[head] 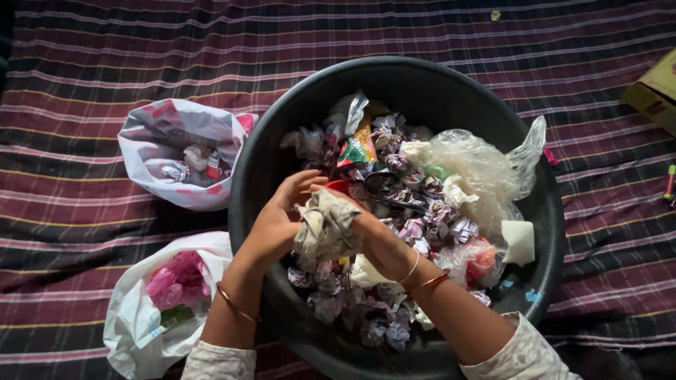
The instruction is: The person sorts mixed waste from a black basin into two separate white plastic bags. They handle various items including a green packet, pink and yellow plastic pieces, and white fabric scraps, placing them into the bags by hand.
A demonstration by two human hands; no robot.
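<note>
- Your left hand sits at the centre of the frame, over the near-left rim of the black tub, fingers curled against the left side of a crumpled greyish wrapper.
- Your right hand grips the same crumpled wrapper from the right, fingers closed around it, so both hands are pressed onto it from opposite sides.
- The wrapper is held just above the heap of crumpled purple and silver wrappers that fills the tub.
- A clear plastic bag lies on the right part of the heap, reaching up to the tub's right rim.
- A small white block rests near the tub's right wall, lower right of the heap.
- A white and pink bag lies open at the left of the frame, touching the tub's rim, with a few scraps inside.
- A white plastic bag at the lower left holds pink crumpled pieces.
- Everything rests on a striped maroon cloth; a cardboard box corner shows at the upper right edge.
</note>
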